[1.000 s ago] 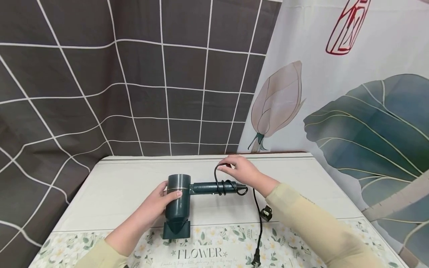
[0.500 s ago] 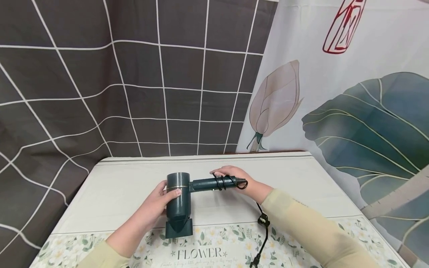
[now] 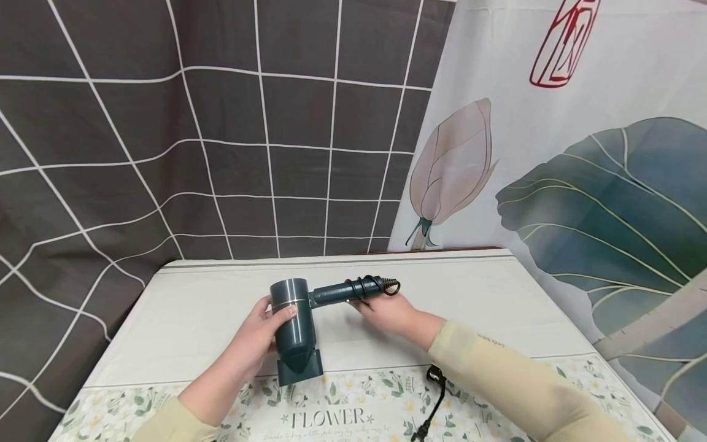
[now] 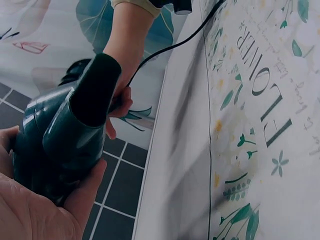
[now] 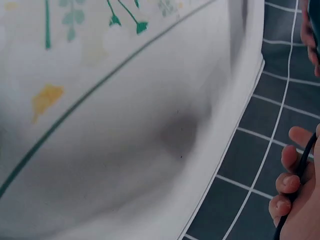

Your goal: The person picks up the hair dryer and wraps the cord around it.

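Note:
A dark green hair dryer [image 3: 295, 334] is held up over the table, its flat nozzle [image 3: 300, 368] pointing toward me. My left hand [image 3: 254, 337] grips its barrel, thumb across the front. Black cord [image 3: 361, 287] loops several times around the handle [image 3: 338, 293], which tilts up to the right. Just below the handle is my right hand [image 3: 389, 316], its fingers partly hidden in the head view. In the right wrist view those fingers [image 5: 287, 182] curl round the cord [image 5: 306, 156]. A black plug [image 3: 421, 431] lies near the front edge, with a black block [image 3: 435, 374] farther up.
A white cloth [image 3: 221, 307] with a floral band [image 3: 127, 402] and the word FLOWER covers the table. Behind it hangs a dark curtain with white grid lines [image 3: 298, 172]. A white curtain with a flower print [image 3: 453, 162] hangs at the right.
My right hand has brought the cord behind and then below the handle, winding it on. The handle end has tilted upward. The black block has slid slightly toward me.

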Available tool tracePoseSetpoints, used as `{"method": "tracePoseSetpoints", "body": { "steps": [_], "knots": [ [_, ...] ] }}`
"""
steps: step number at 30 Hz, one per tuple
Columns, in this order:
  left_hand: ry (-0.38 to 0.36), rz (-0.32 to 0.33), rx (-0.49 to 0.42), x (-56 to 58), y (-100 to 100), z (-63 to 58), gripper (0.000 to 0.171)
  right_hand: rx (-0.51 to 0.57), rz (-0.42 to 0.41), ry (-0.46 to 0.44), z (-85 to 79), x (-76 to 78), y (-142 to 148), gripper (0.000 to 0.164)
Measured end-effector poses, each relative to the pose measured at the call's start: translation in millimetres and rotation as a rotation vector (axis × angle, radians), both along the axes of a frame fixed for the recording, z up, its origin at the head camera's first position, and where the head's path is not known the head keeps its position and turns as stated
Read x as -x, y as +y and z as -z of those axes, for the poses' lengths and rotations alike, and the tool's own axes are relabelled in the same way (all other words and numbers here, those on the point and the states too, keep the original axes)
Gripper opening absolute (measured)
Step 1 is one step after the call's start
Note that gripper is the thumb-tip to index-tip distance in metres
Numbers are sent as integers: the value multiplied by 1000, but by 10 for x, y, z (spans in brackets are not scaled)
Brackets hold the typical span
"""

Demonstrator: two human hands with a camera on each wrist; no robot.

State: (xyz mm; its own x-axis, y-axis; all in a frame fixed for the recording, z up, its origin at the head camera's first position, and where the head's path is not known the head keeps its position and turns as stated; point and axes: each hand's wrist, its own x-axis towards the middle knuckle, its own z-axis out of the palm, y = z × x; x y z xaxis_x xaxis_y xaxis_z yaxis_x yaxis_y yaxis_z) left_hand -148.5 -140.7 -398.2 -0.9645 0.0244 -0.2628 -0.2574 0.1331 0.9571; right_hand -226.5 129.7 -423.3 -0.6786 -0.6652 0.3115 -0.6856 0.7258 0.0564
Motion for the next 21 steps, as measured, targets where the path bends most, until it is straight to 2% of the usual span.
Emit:
{"method": "tracePoseSetpoints", "body": {
  "steps": [1,2,4,9,15,21],
  "knots": [
    [0,-3,4,1,0,-2,98,148,3,-113,0,-11,-21,38],
    [0,-8,6,2,1,-3,99,177,25,-177,-4,-23,-41,36],
    [1,-17,10,8,4,-4,101,154,44,-227,-12,-49,-78,32],
    [2,-38,10,27,15,-4,101,64,27,-195,-42,-117,-136,30],
    [12,-61,19,51,19,-9,101,41,-4,-150,-85,-223,-145,28],
    [8,-94,68,81,-12,13,103,36,-52,-93,-123,-312,-143,30]
  ]
}}
